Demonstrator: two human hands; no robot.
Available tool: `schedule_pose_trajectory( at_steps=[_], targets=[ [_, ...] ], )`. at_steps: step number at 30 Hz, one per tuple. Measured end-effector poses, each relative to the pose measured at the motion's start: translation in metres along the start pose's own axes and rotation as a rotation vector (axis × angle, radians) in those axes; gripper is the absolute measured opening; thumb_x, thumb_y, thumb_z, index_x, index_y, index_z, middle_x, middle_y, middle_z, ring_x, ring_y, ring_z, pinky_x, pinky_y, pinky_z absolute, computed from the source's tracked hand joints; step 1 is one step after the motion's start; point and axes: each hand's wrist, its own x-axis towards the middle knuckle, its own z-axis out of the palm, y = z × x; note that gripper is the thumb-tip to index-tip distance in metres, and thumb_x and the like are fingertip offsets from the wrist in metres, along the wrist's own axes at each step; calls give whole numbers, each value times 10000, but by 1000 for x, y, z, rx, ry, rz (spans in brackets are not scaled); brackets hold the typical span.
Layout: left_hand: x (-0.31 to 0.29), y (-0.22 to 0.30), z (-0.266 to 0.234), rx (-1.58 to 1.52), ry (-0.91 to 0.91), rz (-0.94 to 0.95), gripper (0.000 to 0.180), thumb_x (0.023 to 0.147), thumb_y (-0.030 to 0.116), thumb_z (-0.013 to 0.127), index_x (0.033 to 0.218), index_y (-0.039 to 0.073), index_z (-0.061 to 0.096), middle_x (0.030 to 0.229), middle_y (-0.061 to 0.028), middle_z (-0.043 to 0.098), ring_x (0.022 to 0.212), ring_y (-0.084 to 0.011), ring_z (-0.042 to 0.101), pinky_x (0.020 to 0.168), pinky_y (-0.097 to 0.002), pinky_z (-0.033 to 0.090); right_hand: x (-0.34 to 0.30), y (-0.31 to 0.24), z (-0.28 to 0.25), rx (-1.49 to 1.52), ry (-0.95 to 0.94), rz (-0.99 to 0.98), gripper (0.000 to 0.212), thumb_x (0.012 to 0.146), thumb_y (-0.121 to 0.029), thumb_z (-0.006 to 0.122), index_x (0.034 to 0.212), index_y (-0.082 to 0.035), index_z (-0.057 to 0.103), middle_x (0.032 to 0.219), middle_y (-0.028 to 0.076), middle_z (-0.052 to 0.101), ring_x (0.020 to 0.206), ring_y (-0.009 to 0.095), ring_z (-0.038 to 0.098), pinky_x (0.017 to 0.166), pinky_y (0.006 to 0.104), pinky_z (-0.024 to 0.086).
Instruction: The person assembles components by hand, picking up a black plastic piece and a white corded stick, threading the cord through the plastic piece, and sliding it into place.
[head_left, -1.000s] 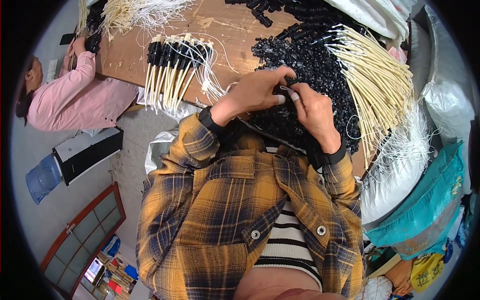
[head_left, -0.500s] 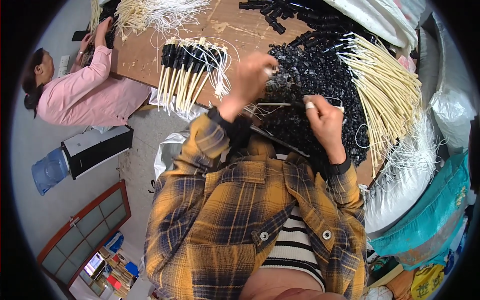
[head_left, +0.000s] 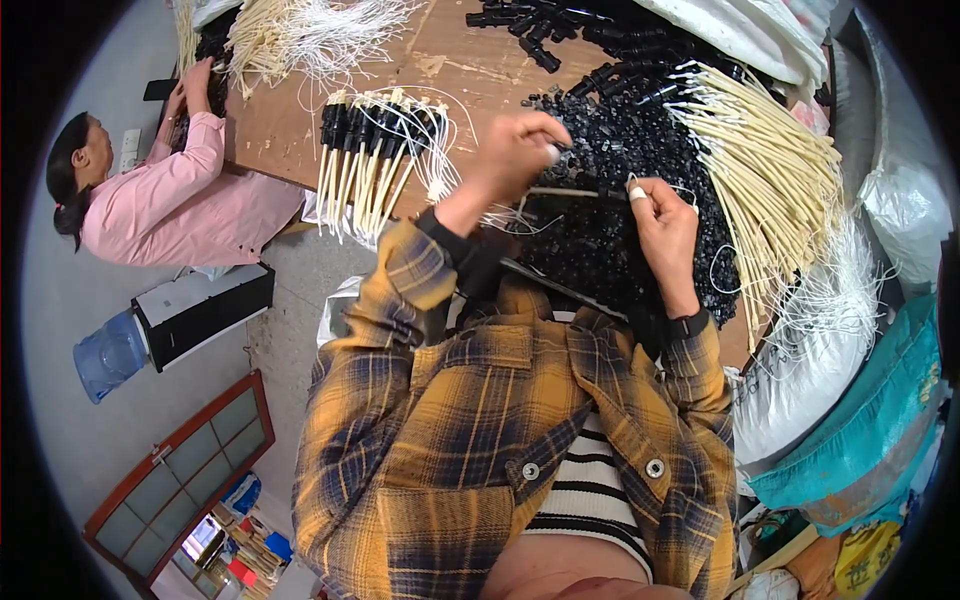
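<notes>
My left hand (head_left: 517, 152) is closed in a pinch above the left edge of a pile of small black plastic pieces (head_left: 600, 250). What lies between its fingertips is too small to make out. My right hand (head_left: 667, 232), with white tape on a finger, pinches a thin white string at the pile's right part. A cream cord (head_left: 565, 191) runs from near my right fingers toward the left, below my left hand. A dark part seems to sit at its right end, hard to tell against the pile.
Cream cords with black fittings (head_left: 365, 150) lie in a row at the table's (head_left: 445, 60) front left. A bundle of cream cords (head_left: 775, 170) lies right of the pile. Black tubular parts (head_left: 540, 50) lie at the back. Sacks (head_left: 850, 420) crowd the right. Another person (head_left: 160, 190) works at the left.
Both hands have shifted a little to the right over the pile. The cream cord has moved with them and now sits slightly higher.
</notes>
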Motion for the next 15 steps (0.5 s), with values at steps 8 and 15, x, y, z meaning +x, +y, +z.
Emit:
schedule_pose_trajectory(
  at_steps=[8, 15],
  targets=[
    [-15, 4, 55, -182, 13, 52, 103, 730, -8, 663, 829, 6, 688, 714, -26, 671, 660, -64, 619, 603, -223, 503, -9, -14, 17, -322, 178, -476, 114, 849, -95, 660, 961, -75, 670, 705, 109, 654, 546, 240, 626, 496, 319, 463],
    [-17, 11, 46, 248, 191, 222, 89, 668, 0, 666, 741, 47, 685, 768, -62, 656, 697, -166, 639, 618, -268, 510, -14, -26, 0, -155, -7, -327, 117, 824, -129, 707, 917, -76, 661, 577, 71, 546, 463, 208, 524, 456, 315, 406]
  ],
)
